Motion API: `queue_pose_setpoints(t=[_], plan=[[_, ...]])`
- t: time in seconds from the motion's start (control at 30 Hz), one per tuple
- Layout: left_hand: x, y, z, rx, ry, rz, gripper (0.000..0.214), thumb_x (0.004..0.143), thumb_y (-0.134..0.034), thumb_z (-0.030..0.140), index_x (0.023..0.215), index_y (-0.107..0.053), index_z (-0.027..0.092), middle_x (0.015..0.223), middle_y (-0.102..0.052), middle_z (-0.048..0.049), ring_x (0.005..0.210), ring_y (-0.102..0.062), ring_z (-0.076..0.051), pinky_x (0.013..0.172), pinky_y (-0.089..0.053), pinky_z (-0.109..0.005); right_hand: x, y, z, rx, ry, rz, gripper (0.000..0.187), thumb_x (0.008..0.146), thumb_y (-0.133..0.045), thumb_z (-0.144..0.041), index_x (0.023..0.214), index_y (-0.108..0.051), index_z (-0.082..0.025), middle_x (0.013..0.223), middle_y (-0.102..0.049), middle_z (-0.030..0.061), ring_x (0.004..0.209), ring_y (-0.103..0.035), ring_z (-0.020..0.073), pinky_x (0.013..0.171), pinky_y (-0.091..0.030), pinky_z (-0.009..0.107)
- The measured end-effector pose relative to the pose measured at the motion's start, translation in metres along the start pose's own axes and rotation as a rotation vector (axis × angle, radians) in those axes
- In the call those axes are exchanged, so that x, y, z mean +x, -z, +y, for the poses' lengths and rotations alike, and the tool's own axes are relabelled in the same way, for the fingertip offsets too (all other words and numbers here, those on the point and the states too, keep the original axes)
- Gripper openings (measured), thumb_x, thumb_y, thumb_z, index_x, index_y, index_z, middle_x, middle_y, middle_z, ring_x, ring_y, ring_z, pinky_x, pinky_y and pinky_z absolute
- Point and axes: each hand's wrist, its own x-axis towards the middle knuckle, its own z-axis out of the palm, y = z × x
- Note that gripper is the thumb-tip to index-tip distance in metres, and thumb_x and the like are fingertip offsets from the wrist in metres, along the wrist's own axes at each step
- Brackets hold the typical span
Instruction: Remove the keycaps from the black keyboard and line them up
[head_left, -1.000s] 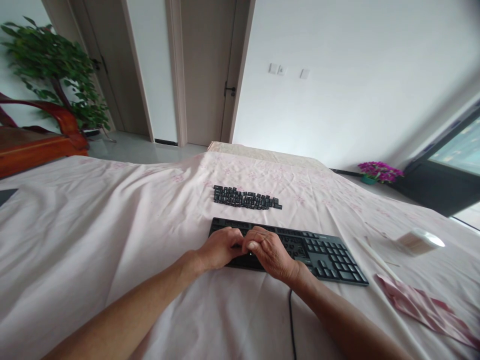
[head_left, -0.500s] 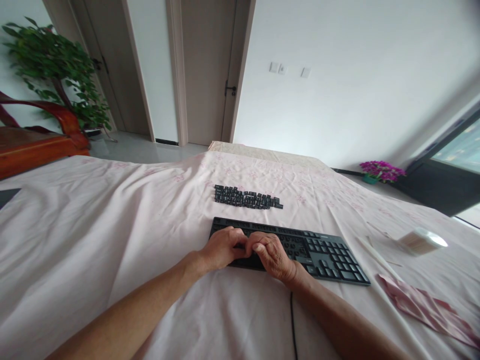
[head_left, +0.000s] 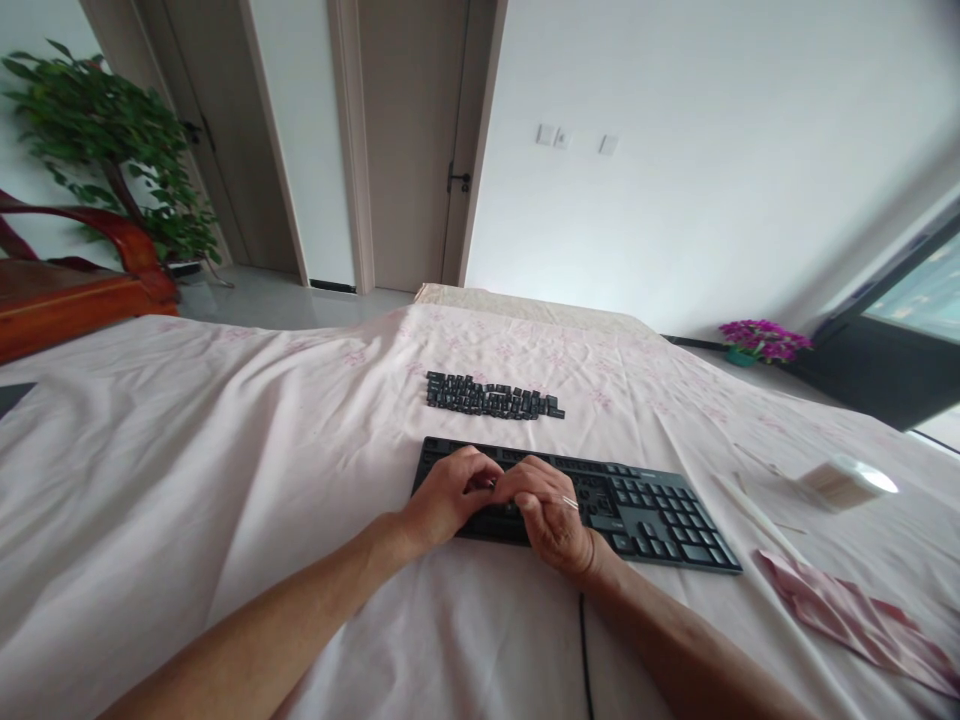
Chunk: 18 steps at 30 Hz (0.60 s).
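A black keyboard [head_left: 645,510] lies on the pale cloth, with keycaps gone from its left and middle part and still in place on the right. My left hand [head_left: 454,492] is closed over its left part, fingers curled and pinched near the right fingers. What they pinch, if anything, is hidden. Pressed against it, my right hand [head_left: 551,515] is curled over the middle of the board. A thin white stick [head_left: 571,502], perhaps a cotton swab, pokes out from its fingers. Beyond the board, loose black keycaps [head_left: 491,397] sit in rows.
To the right stand a clear-lidded tub [head_left: 847,483] and a folded pink cloth [head_left: 855,615]. A black cable [head_left: 585,655] runs from the keyboard toward me. A dark flat corner [head_left: 15,395] shows at the left edge.
My right hand has turned slightly, and the white stick now shows at its knuckles. My left fingers have shifted a little. The keyboard and loose keycaps stay in place.
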Motion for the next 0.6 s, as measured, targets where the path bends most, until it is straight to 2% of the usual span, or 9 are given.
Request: queue_pose_setpoints(t=[0.13,0.3,0.47,0.6], plan=[[0.002,-0.003,-0.009,-0.098,0.148,0.091,0.030,0.070,-0.061,0.013,0.100,-0.061,0.018,0.090,-0.060,-0.0017,0.079,-0.059,-0.014,0.069,-0.047,-0.024,0.011,0.009,-0.005,-0.185,0.027,0.028,0.036,0.098,-0.030,-0.032,0.092,-0.064,-0.019,0.076,-0.065,0.0059,0.071,-0.055,0.0171,0.073,-0.043,0.031],[0.004,-0.003,-0.018,-0.288,0.203,0.208,0.043,0.068,-0.061,0.009,0.109,-0.054,0.019,0.101,-0.056,-0.0045,0.082,-0.061,-0.013,0.074,-0.050,-0.026,0.021,0.014,-0.005,-0.404,-0.159,-0.095,0.027,0.097,-0.037,-0.027,0.100,-0.063,-0.020,0.080,-0.067,0.0048,0.080,-0.057,0.0180,0.076,-0.042,0.029],[0.005,-0.003,-0.020,-0.438,0.218,0.267,0.051,0.067,-0.063,0.008,0.114,-0.048,0.020,0.104,-0.052,-0.0047,0.081,-0.062,-0.012,0.073,-0.050,-0.025,0.022,0.005,-0.002,-0.391,-0.298,-0.261,0.023,0.096,-0.041,-0.030,0.095,-0.062,-0.021,0.087,-0.065,0.0036,0.078,-0.062,0.0156,0.070,-0.043,0.024],[0.005,-0.004,-0.022,-0.480,0.190,0.287,0.054,0.067,-0.063,0.008,0.117,-0.046,0.021,0.103,-0.051,-0.0040,0.081,-0.063,-0.012,0.070,-0.050,-0.024,0.023,-0.001,0.000,-0.380,-0.375,-0.269,0.011,0.089,-0.054,-0.029,0.090,-0.063,-0.022,0.088,-0.065,0.0024,0.079,-0.063,0.0164,0.068,-0.042,0.024]])
